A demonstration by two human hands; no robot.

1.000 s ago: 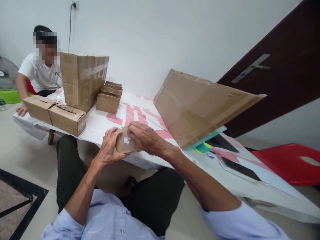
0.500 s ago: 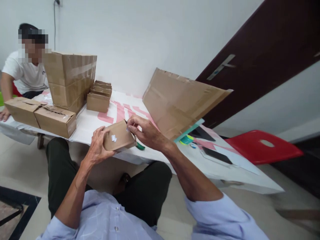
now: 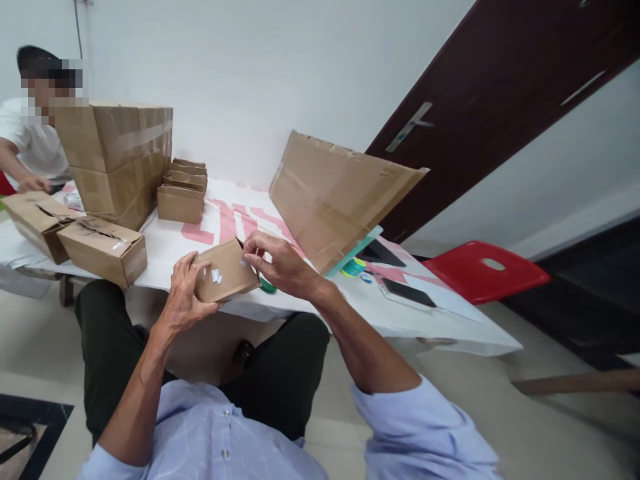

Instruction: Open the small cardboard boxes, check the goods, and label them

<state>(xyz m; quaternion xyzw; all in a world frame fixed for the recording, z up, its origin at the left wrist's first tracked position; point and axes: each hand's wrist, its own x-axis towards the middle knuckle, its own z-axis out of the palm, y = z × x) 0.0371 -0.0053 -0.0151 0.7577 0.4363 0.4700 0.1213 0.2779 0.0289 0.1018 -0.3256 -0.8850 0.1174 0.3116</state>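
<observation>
A small brown cardboard box [image 3: 226, 269] with a white sticker on its near face is held above the table's front edge. My left hand [image 3: 181, 293] grips its left end, fingers wrapped over the top. My right hand [image 3: 280, 263] pinches the box's upper right corner with thumb and fingers. A green tape roll [image 3: 267, 287] peeks out under my right hand on the white table cover [image 3: 170, 250].
Two taped boxes [image 3: 103, 248] lie at the left, a tall stack of cartons [image 3: 120, 157] and small flat boxes [image 3: 181, 193] behind. A large cardboard sheet [image 3: 335, 193] leans at the right, near a phone [image 3: 407, 292] and a red stool [image 3: 487, 272]. Another person [image 3: 23, 143] sits far left.
The box has tilted so its sticker face shows, and my right hand has shifted from covering its top to pinching its right corner. The view has swung rightwards.
</observation>
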